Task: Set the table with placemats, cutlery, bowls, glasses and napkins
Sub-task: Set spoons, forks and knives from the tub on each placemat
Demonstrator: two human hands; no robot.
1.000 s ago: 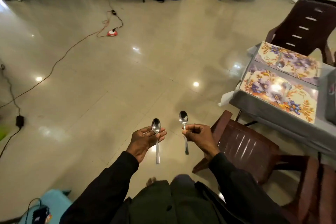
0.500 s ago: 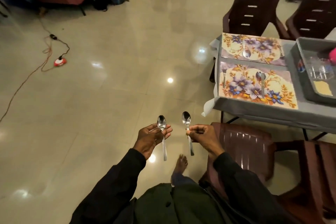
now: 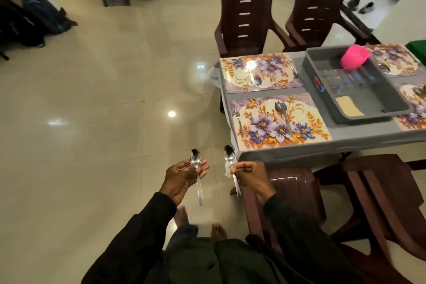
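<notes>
Left hand (image 3: pixel 184 177) grip pinches left spoon (image 3: pixel 195 160); right hand (image 3: pixel 251 175) grip pinches right spoon (image 3: pixel 229 154) (tray sticker (image 3: pixel 319 83) blurred, unreadable).

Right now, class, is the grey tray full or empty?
Partly full: grey tray holds clear glasses, a pink object, a yellow sheet.

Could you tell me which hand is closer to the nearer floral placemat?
Right. The right hand, gripping a spoon, is just short of the near-left corner of the placemat; the left hand, holding the other spoon, is farther left over the floor.
</notes>
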